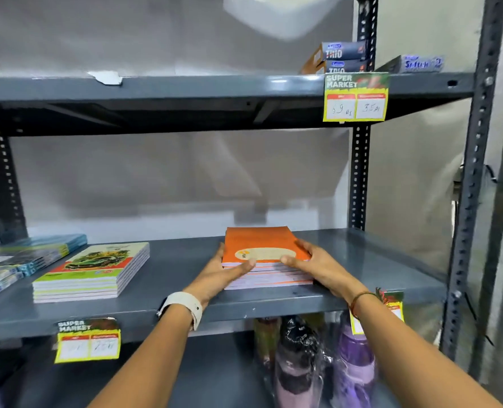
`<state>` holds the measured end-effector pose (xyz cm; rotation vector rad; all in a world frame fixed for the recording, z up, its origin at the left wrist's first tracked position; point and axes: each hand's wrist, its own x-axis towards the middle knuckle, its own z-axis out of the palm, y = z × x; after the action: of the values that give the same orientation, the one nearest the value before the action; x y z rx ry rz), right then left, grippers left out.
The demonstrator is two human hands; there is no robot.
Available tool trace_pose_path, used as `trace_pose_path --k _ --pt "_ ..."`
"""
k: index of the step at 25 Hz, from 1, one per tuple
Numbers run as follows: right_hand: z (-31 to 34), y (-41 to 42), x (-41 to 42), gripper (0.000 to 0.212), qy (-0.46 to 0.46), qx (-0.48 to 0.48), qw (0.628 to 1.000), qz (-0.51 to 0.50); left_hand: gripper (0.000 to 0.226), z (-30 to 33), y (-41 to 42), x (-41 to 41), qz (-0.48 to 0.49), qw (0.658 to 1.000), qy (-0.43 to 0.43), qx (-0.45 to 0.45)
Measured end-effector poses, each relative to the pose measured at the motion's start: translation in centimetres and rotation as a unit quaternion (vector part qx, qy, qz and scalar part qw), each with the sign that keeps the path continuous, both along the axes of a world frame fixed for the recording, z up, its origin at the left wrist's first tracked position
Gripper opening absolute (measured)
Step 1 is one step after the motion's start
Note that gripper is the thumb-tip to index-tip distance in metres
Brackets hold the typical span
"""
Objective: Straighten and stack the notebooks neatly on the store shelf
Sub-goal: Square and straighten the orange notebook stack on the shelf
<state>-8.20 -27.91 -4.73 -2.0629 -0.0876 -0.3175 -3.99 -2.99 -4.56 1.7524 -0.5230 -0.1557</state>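
A stack of several orange notebooks (262,245) lies on the grey metal shelf (185,307), right of centre. My left hand (219,275) presses against the stack's left side, thumb on the front edge. My right hand (318,266) holds the right side, thumb on the top cover's front edge. The top notebook sits a little askew over the ones below. Left of it lies a second stack of notebooks with a green car cover (97,269). Further left are blue-green notebooks (35,254).
Price tags (88,340) hang on the shelf's front lip, another price tag (355,97) on the shelf above. Boxes (344,55) stand on the upper shelf. Wrapped purple bottles (353,366) stand on the shelf below. Perforated uprights (468,201) frame the right side.
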Motion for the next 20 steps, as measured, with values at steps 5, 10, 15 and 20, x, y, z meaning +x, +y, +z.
trace_pose_path --k 5,10,15,20 --pt "0.1 0.3 -0.7 0.126 -0.021 -0.061 0.998 -0.027 0.083 0.0 0.2 -0.6 -0.015 0.999 -0.046 0.019" --pt "0.5 0.3 -1.2 0.12 -0.026 -0.043 0.999 -0.013 0.059 0.1 0.1 -1.0 -0.005 0.997 -0.072 0.024" --pt "0.2 0.2 -1.0 0.121 -0.027 -0.038 0.998 -0.028 0.055 0.0 0.1 -1.4 0.022 0.994 -0.097 0.04" --pt "0.2 0.5 -1.1 0.117 -0.031 -0.045 0.998 -0.044 0.06 0.0 0.2 -1.5 0.028 0.993 -0.103 0.052"
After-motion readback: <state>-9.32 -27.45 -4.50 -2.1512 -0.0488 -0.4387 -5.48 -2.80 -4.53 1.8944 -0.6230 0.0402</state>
